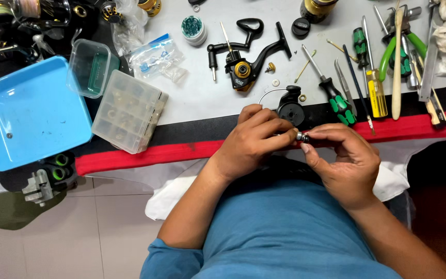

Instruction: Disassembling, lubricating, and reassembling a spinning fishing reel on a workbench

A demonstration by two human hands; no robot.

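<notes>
My left hand (251, 142) and my right hand (344, 160) meet over my lap at the near edge of the work mat. Between their fingertips they pinch a small metal and black part (302, 137). Just beyond my fingers lies a black reel rotor (290, 106) with a thin wire bail. Farther back on the grey mat (192, 98) rests a black fishing reel body (243, 67) with a gold centre and its handle.
A blue tray (27, 113) sits at the left beside a clear compartment box (129, 111) and a small clear tub (89, 67). Screwdrivers (336, 93), green-handled pliers (396, 46) and other tools lie at the right. Small washers dot the mat. A red band (181, 152) edges the table.
</notes>
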